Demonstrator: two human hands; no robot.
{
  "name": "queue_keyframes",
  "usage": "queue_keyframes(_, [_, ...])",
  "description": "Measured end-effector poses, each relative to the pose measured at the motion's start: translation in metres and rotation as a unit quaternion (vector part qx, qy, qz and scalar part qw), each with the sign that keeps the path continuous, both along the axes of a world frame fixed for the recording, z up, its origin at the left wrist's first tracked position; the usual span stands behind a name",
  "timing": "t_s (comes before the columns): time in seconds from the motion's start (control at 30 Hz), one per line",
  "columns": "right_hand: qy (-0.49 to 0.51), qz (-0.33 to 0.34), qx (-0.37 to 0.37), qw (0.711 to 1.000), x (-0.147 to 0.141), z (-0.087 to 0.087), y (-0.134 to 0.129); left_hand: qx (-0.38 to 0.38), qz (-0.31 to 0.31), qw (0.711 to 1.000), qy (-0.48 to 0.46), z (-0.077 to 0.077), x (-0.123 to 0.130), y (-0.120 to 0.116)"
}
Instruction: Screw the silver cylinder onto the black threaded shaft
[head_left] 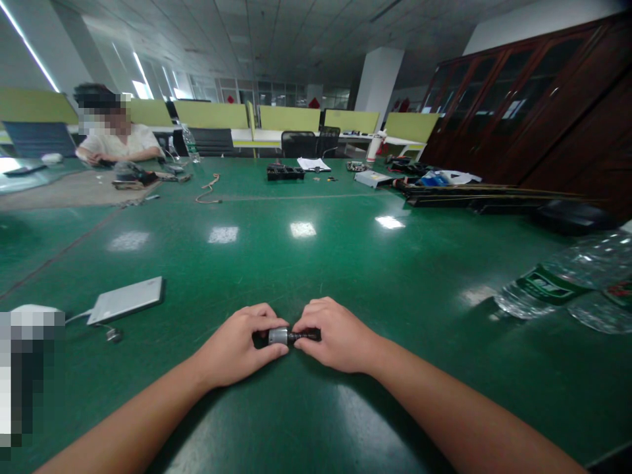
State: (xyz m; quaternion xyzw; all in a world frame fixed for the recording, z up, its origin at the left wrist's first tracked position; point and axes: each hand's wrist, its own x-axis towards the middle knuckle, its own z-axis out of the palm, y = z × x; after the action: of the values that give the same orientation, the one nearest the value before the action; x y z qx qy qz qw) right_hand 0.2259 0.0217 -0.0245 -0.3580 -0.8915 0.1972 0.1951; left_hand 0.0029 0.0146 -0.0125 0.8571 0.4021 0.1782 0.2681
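My left fingers clamped a silver metallic cylinder, my right fingers a dark ribbed rod, over the glossy green counter.

Table: glossy green top, scratched, bearing bright light reflections. Near left: flat silver slab, white cable at one end; small metal piece just beside. Right: clear plastic bottle, green label; second bottle adjacent. Far side: black compartmented tray, white papers, pale box, long dark strips, tan cord. Far left: brownish mat
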Motion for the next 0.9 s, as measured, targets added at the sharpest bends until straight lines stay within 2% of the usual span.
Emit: queue_keyframes(0.9, [-0.046, 0.004, -0.033, 0.998, 0.019, 0.017, 0.006, -0.005, 0.000, 1.000, 0.007, -0.001, -0.003, -0.001])
